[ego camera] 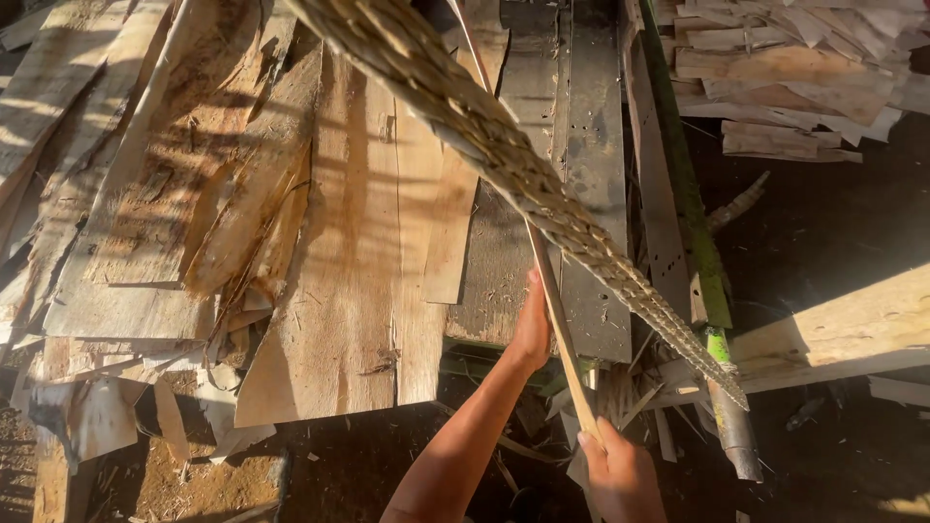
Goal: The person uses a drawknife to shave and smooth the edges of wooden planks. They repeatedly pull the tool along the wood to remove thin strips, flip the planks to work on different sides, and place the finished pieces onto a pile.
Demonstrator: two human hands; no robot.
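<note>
Thin wooden strip — right hand gripping, left hand alongside.

You're looking down from one head-worn camera — close over your own hands, facing forward across the veneer sheets toward the ground.

Thin pale wooden strip, steeply tilted, gripped low.

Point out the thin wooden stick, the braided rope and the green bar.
thin wooden stick (559,329), head view, mid-shaft between the two hands.
braided rope (542,189), head view, middle of the plaited length.
green bar (699,257), head view, its painted edge right of the rope.
</note>
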